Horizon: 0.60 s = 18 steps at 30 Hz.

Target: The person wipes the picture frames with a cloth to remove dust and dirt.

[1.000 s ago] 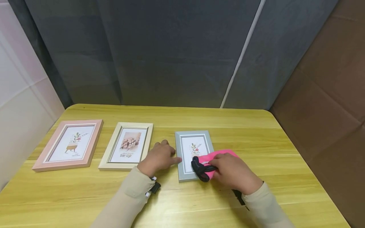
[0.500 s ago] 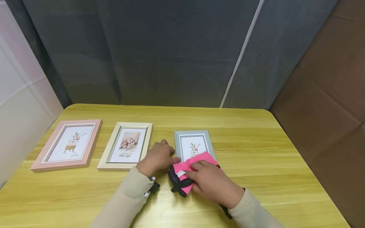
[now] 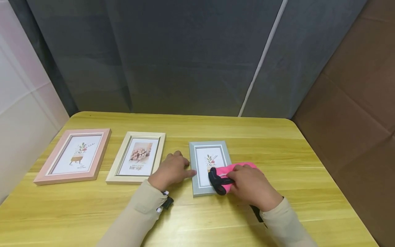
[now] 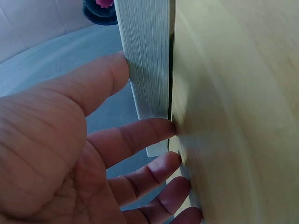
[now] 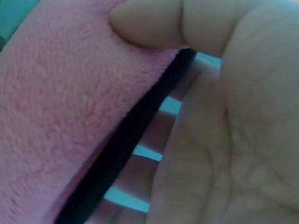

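A grey picture frame (image 3: 210, 168) with a plant print lies flat on the table. My left hand (image 3: 173, 171) rests at its left side; in the left wrist view the thumb (image 4: 103, 79) touches the frame's edge, and the loosely spread fingers (image 4: 135, 140) reach its side and the tabletop. With my right hand (image 3: 251, 185) I grip a folded pink cloth (image 3: 229, 168) with black trim over the frame's lower right part, hiding that corner. Close up, the right thumb (image 5: 149, 23) presses on the fluffy cloth, with the other fingers behind its black edge.
To the left lie a cream picture frame (image 3: 122, 178) with a flower photo and a pink picture frame (image 3: 66, 179). The wooden table (image 3: 197, 223) ends at a dark grey curtain (image 3: 185, 61), with a brown panel (image 3: 355, 103) on the right.
My right hand took the cloth left across the lower part of the grey frame, then back to the right side. The left hand and the frames have stayed in place.
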{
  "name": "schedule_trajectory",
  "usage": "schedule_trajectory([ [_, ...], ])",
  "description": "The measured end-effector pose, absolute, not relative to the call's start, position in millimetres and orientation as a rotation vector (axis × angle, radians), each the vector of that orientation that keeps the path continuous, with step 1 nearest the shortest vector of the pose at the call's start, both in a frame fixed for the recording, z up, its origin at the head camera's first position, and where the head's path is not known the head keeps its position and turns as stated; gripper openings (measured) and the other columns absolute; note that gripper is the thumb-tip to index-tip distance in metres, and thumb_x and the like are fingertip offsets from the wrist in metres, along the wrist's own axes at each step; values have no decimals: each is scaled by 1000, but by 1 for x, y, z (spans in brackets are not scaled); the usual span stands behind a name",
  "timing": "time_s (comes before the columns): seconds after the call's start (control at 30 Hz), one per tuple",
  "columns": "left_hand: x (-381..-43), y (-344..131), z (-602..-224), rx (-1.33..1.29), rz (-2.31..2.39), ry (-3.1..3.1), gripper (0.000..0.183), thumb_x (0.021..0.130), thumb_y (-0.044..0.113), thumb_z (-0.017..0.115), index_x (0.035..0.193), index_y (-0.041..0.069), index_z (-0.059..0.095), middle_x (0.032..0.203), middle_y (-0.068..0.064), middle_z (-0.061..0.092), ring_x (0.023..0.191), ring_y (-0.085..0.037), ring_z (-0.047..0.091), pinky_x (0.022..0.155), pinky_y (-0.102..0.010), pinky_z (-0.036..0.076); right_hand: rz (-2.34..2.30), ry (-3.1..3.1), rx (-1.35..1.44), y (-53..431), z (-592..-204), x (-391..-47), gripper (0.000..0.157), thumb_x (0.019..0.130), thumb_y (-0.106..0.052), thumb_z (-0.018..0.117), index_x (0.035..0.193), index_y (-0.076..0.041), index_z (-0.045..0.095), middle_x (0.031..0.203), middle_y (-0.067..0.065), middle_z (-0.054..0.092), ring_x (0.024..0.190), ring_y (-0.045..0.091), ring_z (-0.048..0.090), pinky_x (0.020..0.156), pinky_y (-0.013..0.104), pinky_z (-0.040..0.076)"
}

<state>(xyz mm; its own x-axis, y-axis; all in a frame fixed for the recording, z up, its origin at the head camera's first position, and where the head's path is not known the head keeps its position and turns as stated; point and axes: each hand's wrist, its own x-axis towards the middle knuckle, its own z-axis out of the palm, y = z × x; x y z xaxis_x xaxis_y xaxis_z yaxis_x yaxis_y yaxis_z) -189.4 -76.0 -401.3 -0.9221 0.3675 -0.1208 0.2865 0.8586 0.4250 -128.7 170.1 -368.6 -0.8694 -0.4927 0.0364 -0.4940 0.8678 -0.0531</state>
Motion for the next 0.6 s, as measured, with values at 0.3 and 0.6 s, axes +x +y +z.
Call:
schedule_trajectory([
  [0.3, -190, -75, -402, 474, 583, 2839, 47, 86, 44, 74, 111, 4, 75, 102, -12, 57, 85, -29, 50, 73, -41, 47, 80, -2888, 1175, 143, -378, -119, 19, 85, -18, 71, 103, -14, 75, 93, 1, 64, 88, 20, 60, 83, 33, 50],
  [0.6, -192, -75, -403, 491, 563, 2850, 43, 85, 44, 74, 105, 5, 75, 101, -13, 56, 85, -30, 50, 73, -42, 47, 106, -2869, 1216, 135, -385, -117, 30, 87, -19, 69, 117, -16, 73, 112, 4, 66, 106, 22, 62, 95, 35, 49],
])
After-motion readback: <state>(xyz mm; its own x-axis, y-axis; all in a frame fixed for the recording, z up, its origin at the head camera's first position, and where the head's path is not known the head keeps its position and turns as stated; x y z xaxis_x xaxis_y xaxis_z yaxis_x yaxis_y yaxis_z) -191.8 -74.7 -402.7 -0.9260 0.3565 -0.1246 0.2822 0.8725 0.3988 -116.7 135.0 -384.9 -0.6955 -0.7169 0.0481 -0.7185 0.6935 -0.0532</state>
